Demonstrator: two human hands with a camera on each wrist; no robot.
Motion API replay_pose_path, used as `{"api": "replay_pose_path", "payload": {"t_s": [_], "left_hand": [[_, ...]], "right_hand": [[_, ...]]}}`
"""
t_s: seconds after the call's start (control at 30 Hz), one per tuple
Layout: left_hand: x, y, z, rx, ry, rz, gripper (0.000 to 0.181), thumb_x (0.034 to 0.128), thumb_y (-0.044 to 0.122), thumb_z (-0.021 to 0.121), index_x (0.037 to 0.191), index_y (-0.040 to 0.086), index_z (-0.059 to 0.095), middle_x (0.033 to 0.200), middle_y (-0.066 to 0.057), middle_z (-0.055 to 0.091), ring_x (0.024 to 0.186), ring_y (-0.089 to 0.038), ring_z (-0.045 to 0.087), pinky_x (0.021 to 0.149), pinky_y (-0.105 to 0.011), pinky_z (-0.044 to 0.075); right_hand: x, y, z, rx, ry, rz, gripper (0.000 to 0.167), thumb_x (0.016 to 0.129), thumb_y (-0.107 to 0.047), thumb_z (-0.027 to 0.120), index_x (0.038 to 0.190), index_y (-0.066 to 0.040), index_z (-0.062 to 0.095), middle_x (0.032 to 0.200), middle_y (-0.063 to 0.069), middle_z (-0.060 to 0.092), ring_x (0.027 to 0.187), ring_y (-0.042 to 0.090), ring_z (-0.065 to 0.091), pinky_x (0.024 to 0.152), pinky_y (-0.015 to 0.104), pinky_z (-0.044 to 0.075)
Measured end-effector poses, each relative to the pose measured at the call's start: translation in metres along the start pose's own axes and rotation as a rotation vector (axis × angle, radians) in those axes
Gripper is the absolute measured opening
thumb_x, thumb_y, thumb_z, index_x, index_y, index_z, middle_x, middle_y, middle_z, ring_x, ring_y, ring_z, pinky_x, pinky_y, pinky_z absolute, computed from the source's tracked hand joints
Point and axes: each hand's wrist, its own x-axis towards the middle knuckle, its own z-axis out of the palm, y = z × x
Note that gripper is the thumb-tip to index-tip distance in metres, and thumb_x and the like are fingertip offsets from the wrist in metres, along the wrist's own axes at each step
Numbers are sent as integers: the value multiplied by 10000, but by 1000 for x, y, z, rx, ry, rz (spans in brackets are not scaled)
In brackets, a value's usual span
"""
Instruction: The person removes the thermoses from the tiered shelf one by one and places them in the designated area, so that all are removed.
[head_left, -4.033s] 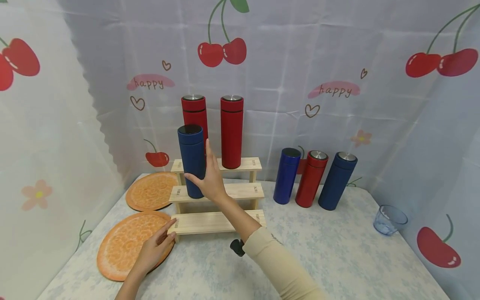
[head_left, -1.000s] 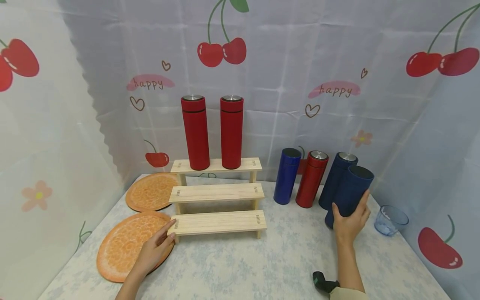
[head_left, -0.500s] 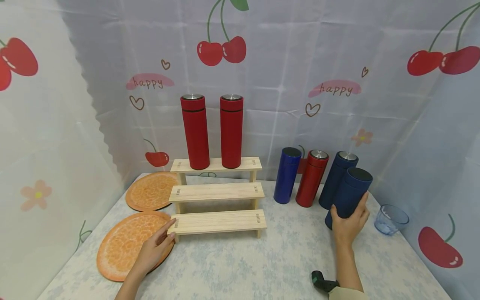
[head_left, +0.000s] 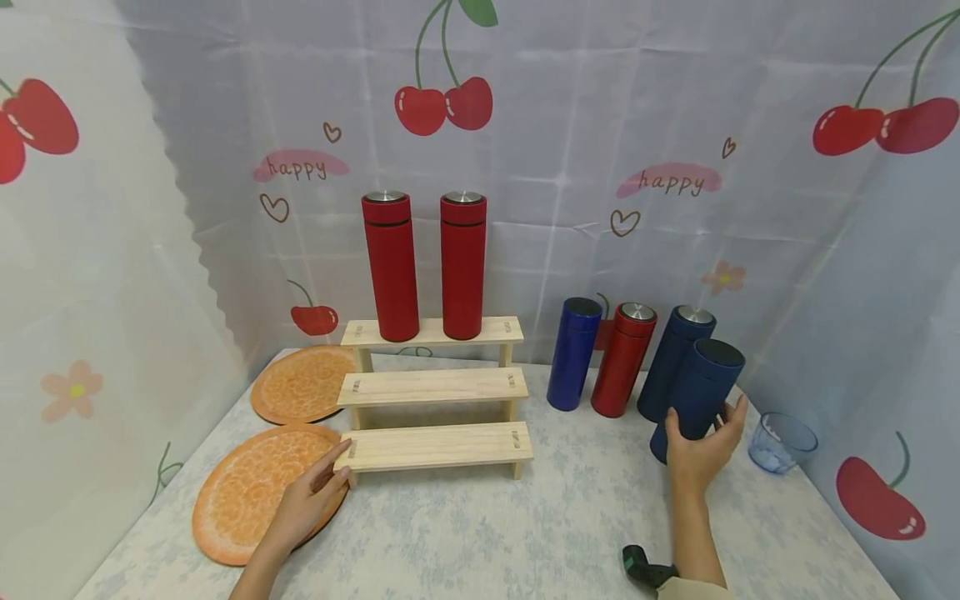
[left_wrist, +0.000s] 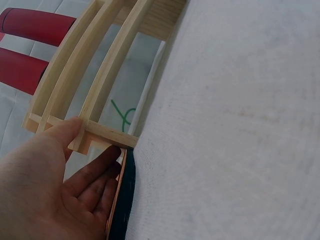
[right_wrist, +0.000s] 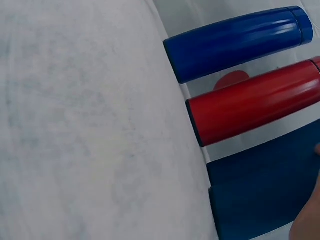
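In the head view, my left hand (head_left: 303, 500) holds the left end of the bottom step of a three-tier wooden display stand (head_left: 435, 446). The left wrist view shows a digit against that end, with other fingers (left_wrist: 92, 182) bent below it. My right hand (head_left: 701, 454) is loosely around a dark blue thermos bottle (head_left: 701, 387) standing on the table. Its thumb lies by the bottle's left side, while the fingers on the right appear apart from it. This bottle partly covers another dark blue thermos (head_left: 671, 358) with a silver lid. Two red thermoses (head_left: 392, 271) stand on the top step.
A bright blue thermos (head_left: 573, 354) and a red thermos (head_left: 624, 360) stand left of the dark blue pair. A clear glass (head_left: 782, 442) is at the table's right edge. Two orange round mats (head_left: 258, 500) lie left of the stand. A cherry-print curtain (head_left: 547, 125) hangs behind.
The blue thermos went from the stand's middle step to the table at right, in my right hand. Most recently the right fingers have loosened away from it. My left hand has stayed put.
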Motion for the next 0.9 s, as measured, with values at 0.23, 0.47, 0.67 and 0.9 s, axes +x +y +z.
{"api": "replay_pose_path", "payload": {"t_s": [0.23,0.47,0.67,0.9], "left_hand": [[-1,0,1,-1,0,-7,551,877,529,532,1388,367,409,1446,-130,334,1230,-381,418,925,-484,437],[-1,0,0,1,2,-4,558,874,537,528,1390,365,406,1452,-110,328,1244,-368,403,948,-487,416],[-1,-1,1,-2,9,7,552,878,526,531,1389,357,411,1456,-81,328,1260,-344,389,964,-466,407],[0,-4,1,-15,3,18,554,871,532,535,1385,365,414,1455,-96,327,1260,-353,386,965,-475,403]], "right_hand": [[14,-52,4,31,220,-120,658,717,-18,715,1292,-28,395,1294,97,432,1192,190,360,997,312,291],[13,-125,16,157,228,-233,456,730,-72,691,1136,10,499,1178,180,498,1119,218,416,959,316,310],[3,-152,49,268,81,-298,414,712,-1,707,1062,137,534,1072,273,538,1017,297,478,890,339,369],[-15,-172,97,381,-199,-278,523,677,110,748,1133,171,501,1101,306,517,998,405,487,854,487,429]]}}
